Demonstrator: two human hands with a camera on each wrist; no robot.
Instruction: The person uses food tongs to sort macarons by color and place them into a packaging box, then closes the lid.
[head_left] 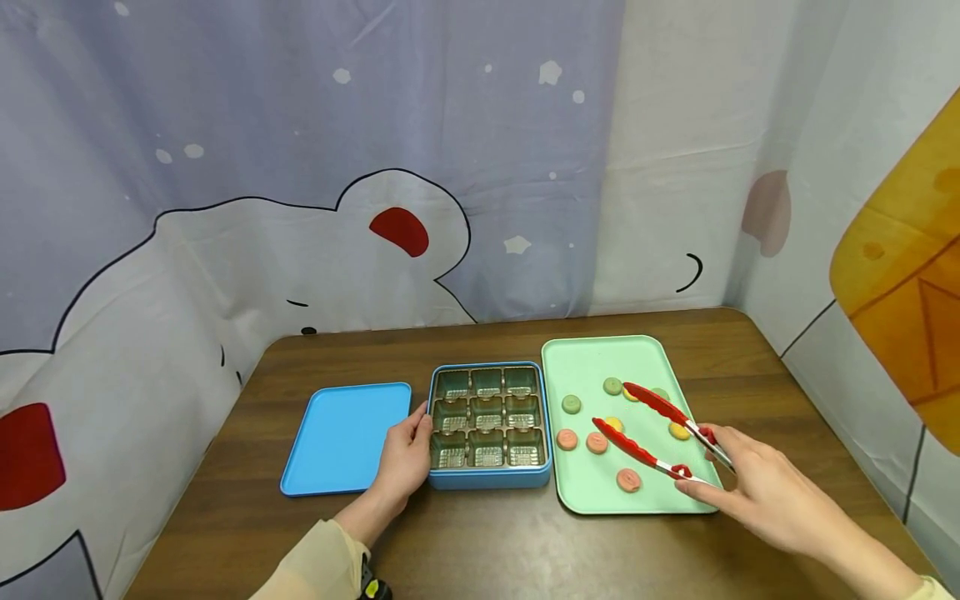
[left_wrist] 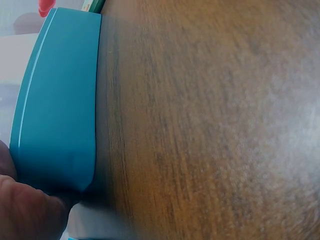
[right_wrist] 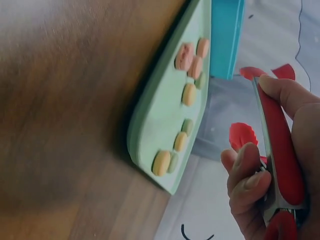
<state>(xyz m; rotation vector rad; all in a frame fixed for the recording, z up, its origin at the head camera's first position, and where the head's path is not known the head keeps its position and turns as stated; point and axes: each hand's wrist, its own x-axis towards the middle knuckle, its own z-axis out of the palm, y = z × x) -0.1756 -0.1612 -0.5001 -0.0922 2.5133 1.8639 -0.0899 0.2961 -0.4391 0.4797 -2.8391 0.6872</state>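
Observation:
My left hand (head_left: pixel 403 458) rests against the left wall of a blue box (head_left: pixel 489 478), fingertips and thumb right at its rim; in the left wrist view, the thumb (left_wrist: pixel 32 210) lies by a box corner. A clear plastic insert (head_left: pixel 487 423) with several square compartments fills the box, and no food shows in them. With my right hand (head_left: pixel 772 492) I hold red-tipped tongs (head_left: pixel 637 451), their two arms spread apart over the tray. Under and around the tips lie pink macarons (head_left: pixel 628 480), green macarons (head_left: pixel 572 404) and yellow macarons (head_left: pixel 679 431).
The pale green tray (head_left: pixel 592 367) stands close along the box's right side. To the left of the box lies a flat blue lid (head_left: pixel 348 442) on the brown wooden table (head_left: pixel 480 542). A printed curtain (head_left: pixel 450 125) hangs behind the table and along its sides.

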